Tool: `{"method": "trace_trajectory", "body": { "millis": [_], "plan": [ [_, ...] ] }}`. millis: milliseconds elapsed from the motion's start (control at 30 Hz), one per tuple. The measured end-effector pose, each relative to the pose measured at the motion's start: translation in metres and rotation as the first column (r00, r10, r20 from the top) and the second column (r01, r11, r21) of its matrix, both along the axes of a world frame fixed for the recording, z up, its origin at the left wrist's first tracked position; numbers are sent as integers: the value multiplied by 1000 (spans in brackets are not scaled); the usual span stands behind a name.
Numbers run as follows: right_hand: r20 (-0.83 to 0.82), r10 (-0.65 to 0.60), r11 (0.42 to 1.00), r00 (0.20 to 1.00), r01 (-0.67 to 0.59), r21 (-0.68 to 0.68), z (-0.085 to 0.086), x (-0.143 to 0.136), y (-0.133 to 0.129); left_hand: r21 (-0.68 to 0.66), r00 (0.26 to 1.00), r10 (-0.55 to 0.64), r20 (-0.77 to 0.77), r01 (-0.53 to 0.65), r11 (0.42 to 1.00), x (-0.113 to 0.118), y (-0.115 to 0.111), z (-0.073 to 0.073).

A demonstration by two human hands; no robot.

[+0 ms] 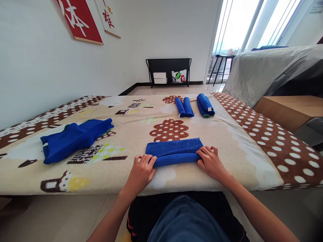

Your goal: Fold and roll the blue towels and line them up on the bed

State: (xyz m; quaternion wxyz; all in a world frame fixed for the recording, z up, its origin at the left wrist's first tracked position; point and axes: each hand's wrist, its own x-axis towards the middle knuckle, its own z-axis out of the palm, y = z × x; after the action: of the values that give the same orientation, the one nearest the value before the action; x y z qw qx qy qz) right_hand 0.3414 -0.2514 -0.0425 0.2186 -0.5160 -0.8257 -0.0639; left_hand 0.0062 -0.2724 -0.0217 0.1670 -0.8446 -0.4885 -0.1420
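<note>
A blue towel point(174, 147) lies in front of me on the patterned blanket, its near edge rolled or folded into a long tube. My left hand point(144, 168) grips the left end of that tube, fingers curled over it. At the right end, my right hand point(211, 162) holds the towel in the same way, thumb below and fingers on top. The far part of the towel is flat against the blanket. Off to the left rests a crumpled blue towel point(75, 138), touched by neither hand.
Two slim blue rolls point(184, 107) lie side by side farther back, beside a thicker rolled blue towel point(205, 105). The cream and brown blanket point(133, 131) covers the surface. A cardboard box point(287, 109) and a plastic-draped piece of furniture point(267, 67) stand right. A black rack point(168, 64) is by the wall.
</note>
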Motion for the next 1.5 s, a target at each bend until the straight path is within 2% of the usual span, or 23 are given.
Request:
{"method": "trace_trajectory", "body": {
  "millis": [133, 267, 333, 400, 467, 567, 667, 733, 800, 833, 900, 1000, 1033, 1100, 1200, 1333, 1433, 1500],
  "plan": [
    [34, 14, 996, 999, -11, -92, 14, -4, -6, -113, 1000, -8, 3, 9, 994, 1, -2, 14],
    [54, -40, 998, 998, 43, -40, 18, -24, -13, -109, 997, 62, -34, -66, 992, 25, -2, 17],
    [35, 59, 998, 998, -58, -34, 17, -42, -14, -111, 1000, -3, -14, 2, 994, 48, -1, 14],
    [21, 185, 981, 982, -184, -56, 15, -57, -13, -142, 993, -113, 36, 117, 983, 68, 2, 10],
    [15, 240, 968, 971, -238, -79, 12, -62, -9, -188, 978, -186, 95, 201, 961, 76, 8, 5],
    [15, 194, 978, 981, -192, -76, 7, -43, 0, -247, 980, -140, 139, 172, 954, 53, 18, 1],
    [29, 72, 997, 997, -71, -29, -1, -8, 8, -277, 994, 26, 106, 5, 961, 8, 26, -2],
    [43, -8, 1000, 999, 7, 17, -4, 6, 9, -236, 989, 128, 75, -107, 966, -12, 26, -3],
    [50, -41, 997, 998, 38, 68, -3, 6, 5, -133, 984, 168, 60, -159, 978, -14, 21, -1],
    [44, -32, 996, 999, 28, 89, -1, 1, 2, -77, 986, 152, 62, -147, 986, -7, 18, 0],
    [28, 60, 993, 998, -63, 104, 3, -18, -6, -12, 996, 30, 78, -30, 999, 17, 9, 4],
    [16, 235, 970, 972, -236, 67, 8, -50, -12, -47, 973, -205, 104, 210, 977, 59, 2, 6],
    [13, 261, 964, 965, -261, 46, 8, -57, -11, -74, 964, -238, 114, 247, 966, 69, 2, 5],
    [0, 244, 970, 970, -244, 2, 8, -63, -3, -128, 967, -213, 140, 231, 965, 77, 9, 2],
    [-5, 123, 991, 992, -123, -54, 6, -53, 14, -193, 987, -50, 150, 78, 978, 61, 27, -4],
    [32, -44, 996, 999, 46, -70, 0, -23, 30, -226, 987, 125, 102, -99, 969, 19, 41, -8],
    [47, -99, 995, 994, 100, 0, -3, -4, 27, -114, 984, 159, 83, -149, 982, -2, 32, -7],
    [38, -86, 993, 996, 82, 81, -2, 5, 18, 4, 989, 117, 95, -118, 993, -8, 19, -4]
  ]
}}
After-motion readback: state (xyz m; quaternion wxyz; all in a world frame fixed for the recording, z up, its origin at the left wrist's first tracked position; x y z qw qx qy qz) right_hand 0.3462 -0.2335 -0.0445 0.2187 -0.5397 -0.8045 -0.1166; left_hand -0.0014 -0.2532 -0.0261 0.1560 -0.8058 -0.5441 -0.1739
